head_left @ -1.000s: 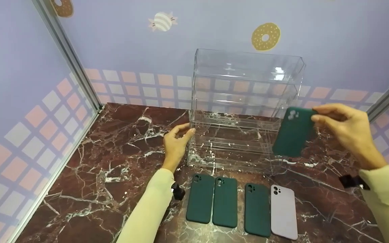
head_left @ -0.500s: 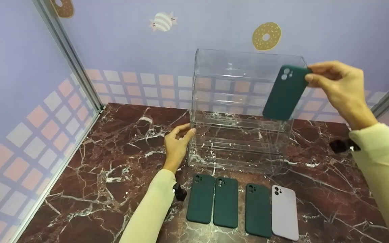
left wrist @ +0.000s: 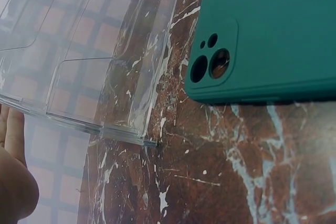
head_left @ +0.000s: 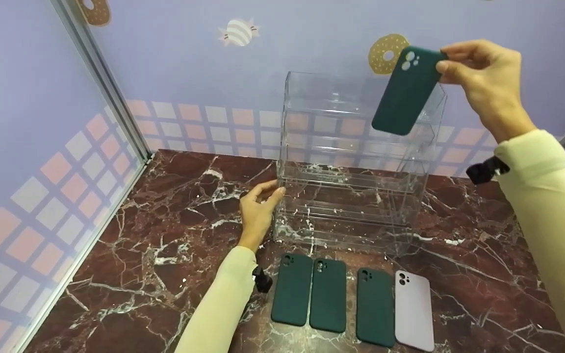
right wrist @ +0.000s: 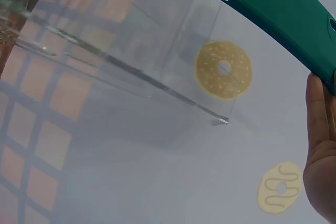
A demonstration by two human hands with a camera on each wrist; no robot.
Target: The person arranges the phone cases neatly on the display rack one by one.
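Clearly aloft, a dark green, rounded-corner phone case with camera cut-outs hangs tilted from the right hand, whose thumb and fingers pinch it by its upper right corner. The case overlaps the upper right part of a tall, tiered rack of clear plastic in the head view; whether the two touch, I cannot tell. At the rack's left wall, the left hand rests with its fingers fairly straight and the thumb apart from them, the tips against the clear side. On the dark red, white-veined marble tabletop, three more dark green phone cases and one pale lilac phone case lie in a row before the rack, cut-outs toward it. The lifted case looks light and thin-walled, probably a slightly flexible silicone or soft plastic with a matt skin that should not slip easily or break if dropped. A corner pinch probably suffices for the weight but lets the lower end swing; the long rims seem the steadier hold. The rack looks stiff and smooth, perhaps light enough to slide when nudged, so a steadying touch on its side wall makes sense.
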